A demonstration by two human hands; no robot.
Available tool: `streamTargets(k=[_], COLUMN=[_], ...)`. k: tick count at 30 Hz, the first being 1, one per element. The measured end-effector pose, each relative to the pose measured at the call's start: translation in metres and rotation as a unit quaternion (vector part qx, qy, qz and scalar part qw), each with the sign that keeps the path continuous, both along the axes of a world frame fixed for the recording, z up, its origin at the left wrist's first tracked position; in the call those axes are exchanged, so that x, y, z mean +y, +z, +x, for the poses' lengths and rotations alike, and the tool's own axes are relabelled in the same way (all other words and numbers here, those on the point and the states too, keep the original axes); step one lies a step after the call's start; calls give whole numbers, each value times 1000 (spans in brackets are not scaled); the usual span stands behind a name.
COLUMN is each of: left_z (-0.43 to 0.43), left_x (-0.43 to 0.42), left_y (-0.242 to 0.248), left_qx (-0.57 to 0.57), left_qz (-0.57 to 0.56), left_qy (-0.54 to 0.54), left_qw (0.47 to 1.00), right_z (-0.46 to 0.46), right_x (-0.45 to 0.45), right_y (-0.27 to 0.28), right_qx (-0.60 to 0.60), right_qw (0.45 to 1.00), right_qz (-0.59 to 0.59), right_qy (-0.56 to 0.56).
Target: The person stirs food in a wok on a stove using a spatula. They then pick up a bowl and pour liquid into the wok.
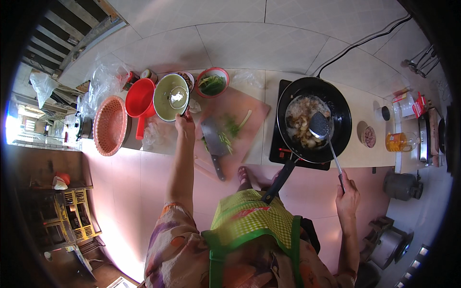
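Observation:
My left hand (185, 122) grips the near rim of a yellow-green bowl (162, 99), tilted so that its shiny inside shows. In my right hand (347, 196) is the handle of a slotted spatula (319, 125). Its blade rests among browned food pieces (306, 135) in bubbling liquid inside a black wok (340, 108). The wok sits on an induction cooktop (274, 153), its long handle pointing towards me. Between my hands, a cleaver (216, 138) lies on a pinkish cutting board (248, 104) with chopped green onion (232, 127).
A red-rimmed bowl of greens (212, 84) stands at the back. Left are a red plastic dipper (138, 99) and a pink woven basket (110, 126). On the right stand a bowl of minced meat (369, 136) and an oil bottle (396, 142). A black cord (356, 45) runs behind the wok.

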State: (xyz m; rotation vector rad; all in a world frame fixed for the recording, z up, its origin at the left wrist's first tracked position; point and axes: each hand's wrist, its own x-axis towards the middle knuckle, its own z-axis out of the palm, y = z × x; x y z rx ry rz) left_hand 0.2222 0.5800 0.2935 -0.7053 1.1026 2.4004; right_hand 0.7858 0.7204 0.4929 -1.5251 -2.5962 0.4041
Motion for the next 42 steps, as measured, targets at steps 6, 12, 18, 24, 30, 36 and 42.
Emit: streamTargets(k=[6,12,18,24,30,36,42], left_z=[14,22,42,35,47,63,56], left_x=[-2,-18,-20,-35,-44,-40,-58], left_y=[-7,-32,-33,-69,-87,-73,-92], left_qx=[-2,-4,-22,-61,-25,-31,-2], left_qz=[9,-3,7,34,30,9,12], left_qy=[13,15,13,11,8,0,-49], left_qw=[1000,1000,1000,998,999,999,999], right_z=[1,1,0,-4,-5,0,-8], right_x=[-1,-1,1,1,3,8,14], right_y=[-3,-6,-5,-2,-2,-5,17], right_qx=[-4,10,9,12,15,30,-21], right_qw=[1000,1000,1000,1000,1000,998,998], right_qz=[14,10,11,10,6,37,59], right_qy=[10,13,20,22,15,34,16])
